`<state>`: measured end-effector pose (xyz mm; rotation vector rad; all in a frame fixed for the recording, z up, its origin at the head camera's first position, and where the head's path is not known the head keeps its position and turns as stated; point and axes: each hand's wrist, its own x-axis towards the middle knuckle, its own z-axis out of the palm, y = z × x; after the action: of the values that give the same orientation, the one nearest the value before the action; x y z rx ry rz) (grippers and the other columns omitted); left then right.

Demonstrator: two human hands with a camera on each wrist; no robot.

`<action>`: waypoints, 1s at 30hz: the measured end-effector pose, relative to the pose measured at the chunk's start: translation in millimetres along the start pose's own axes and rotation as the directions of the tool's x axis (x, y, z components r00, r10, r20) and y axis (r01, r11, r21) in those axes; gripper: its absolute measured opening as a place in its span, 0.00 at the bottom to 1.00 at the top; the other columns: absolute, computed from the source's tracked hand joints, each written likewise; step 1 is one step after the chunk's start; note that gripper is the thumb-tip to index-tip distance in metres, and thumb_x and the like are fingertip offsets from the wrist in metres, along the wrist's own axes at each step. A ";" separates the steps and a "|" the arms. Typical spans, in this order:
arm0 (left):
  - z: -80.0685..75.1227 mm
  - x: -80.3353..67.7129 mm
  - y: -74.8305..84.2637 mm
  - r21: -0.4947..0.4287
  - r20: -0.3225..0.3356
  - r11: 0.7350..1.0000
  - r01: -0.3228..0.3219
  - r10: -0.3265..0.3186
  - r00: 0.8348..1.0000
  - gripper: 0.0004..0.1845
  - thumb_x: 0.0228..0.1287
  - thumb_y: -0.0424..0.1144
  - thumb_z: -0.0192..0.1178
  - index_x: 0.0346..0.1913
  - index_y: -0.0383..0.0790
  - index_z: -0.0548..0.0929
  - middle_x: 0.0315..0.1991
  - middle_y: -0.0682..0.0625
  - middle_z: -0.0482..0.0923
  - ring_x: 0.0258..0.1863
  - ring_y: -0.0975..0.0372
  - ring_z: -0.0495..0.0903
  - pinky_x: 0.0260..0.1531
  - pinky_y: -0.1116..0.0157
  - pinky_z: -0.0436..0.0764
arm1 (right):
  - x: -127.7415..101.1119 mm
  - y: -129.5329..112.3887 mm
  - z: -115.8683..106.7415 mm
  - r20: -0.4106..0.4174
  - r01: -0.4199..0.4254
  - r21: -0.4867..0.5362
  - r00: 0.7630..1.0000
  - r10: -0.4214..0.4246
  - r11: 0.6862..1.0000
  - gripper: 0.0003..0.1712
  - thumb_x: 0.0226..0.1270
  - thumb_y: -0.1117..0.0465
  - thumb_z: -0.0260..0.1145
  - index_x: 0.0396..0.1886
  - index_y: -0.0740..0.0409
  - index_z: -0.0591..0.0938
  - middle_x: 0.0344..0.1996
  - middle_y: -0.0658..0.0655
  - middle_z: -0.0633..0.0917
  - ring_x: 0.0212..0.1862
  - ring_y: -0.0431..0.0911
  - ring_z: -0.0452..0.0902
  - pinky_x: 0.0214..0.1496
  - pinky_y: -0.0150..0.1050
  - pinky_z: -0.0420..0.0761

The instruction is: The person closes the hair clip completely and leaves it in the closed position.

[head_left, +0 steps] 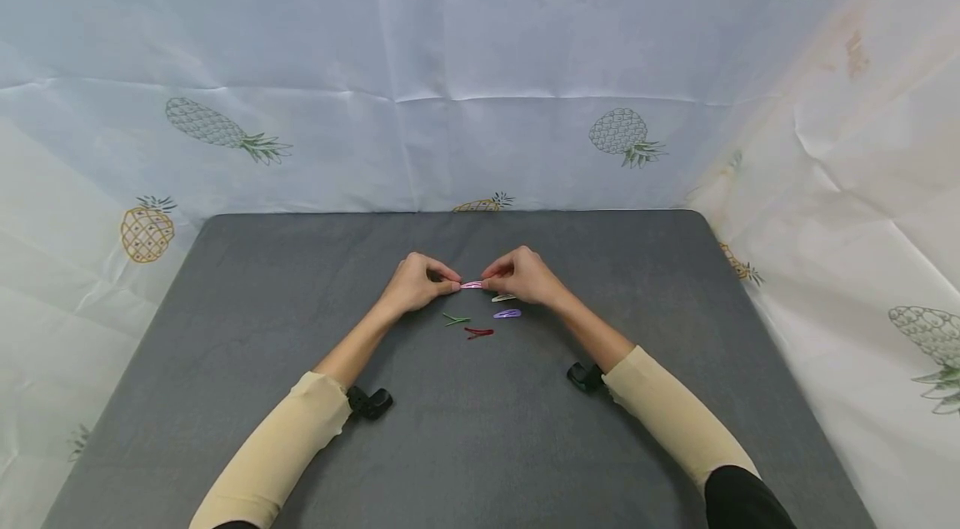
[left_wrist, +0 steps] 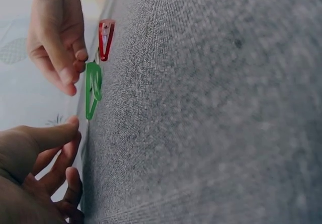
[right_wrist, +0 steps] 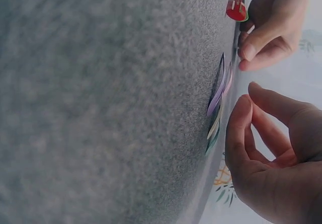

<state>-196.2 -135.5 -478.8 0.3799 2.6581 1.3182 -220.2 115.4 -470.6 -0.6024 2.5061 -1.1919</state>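
Both hands pinch one small pink metal hair clip [head_left: 472, 285] at frame centre — my left hand [head_left: 415, 283] and right hand [head_left: 525, 275] each clamp an end, its long axis running left-right above the grey counter [head_left: 262, 329].

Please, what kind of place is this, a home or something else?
Probably a staged recording booth, not a home: a grey mat table enclosed by pineapple-print sheets, where both hands pinch a pink hair clip near other small clips.
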 end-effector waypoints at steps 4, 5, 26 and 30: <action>-0.7 -1.4 -1.7 -0.002 0.000 1.000 -0.015 0.015 1.000 0.05 0.69 0.38 0.76 0.43 0.41 0.97 0.42 0.43 0.95 0.39 0.58 0.87 0.38 0.65 0.76 | -1.3 -1.5 0.6 0.006 0.005 0.003 1.000 -0.005 1.000 0.09 0.73 0.60 0.76 0.46 0.60 0.95 0.37 0.58 0.95 0.32 0.38 0.86 0.36 0.32 0.83; -0.8 -1.8 -2.2 -0.002 -0.001 1.000 -0.018 0.018 1.000 0.05 0.68 0.38 0.76 0.43 0.41 0.97 0.42 0.43 0.95 0.36 0.60 0.85 0.37 0.66 0.75 | -1.5 -1.8 0.9 0.008 0.006 0.003 1.000 -0.006 1.000 0.09 0.73 0.60 0.76 0.47 0.60 0.95 0.37 0.59 0.95 0.32 0.38 0.86 0.37 0.32 0.84; -9.9 -18.2 -7.3 -0.017 0.023 0.999 -0.030 0.031 0.999 0.06 0.68 0.38 0.77 0.43 0.41 0.97 0.36 0.45 0.94 0.18 0.69 0.69 0.22 0.70 0.68 | -9.0 -13.0 9.0 0.069 0.040 0.045 0.997 -0.043 0.998 0.11 0.74 0.60 0.75 0.51 0.58 0.94 0.44 0.58 0.95 0.38 0.39 0.90 0.43 0.35 0.87; -11.6 -21.9 -8.1 -0.011 0.046 0.999 -0.036 0.036 0.998 0.06 0.68 0.38 0.76 0.44 0.41 0.97 0.35 0.45 0.94 0.17 0.68 0.69 0.22 0.69 0.68 | -10.9 -13.6 10.9 0.101 0.055 0.060 0.993 -0.061 0.997 0.11 0.75 0.60 0.75 0.52 0.59 0.94 0.44 0.59 0.95 0.37 0.38 0.89 0.41 0.33 0.86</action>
<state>-179.4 -155.4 -477.8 0.4534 2.6171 1.3165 -202.7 105.8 -465.5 -0.7081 2.3757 -1.2170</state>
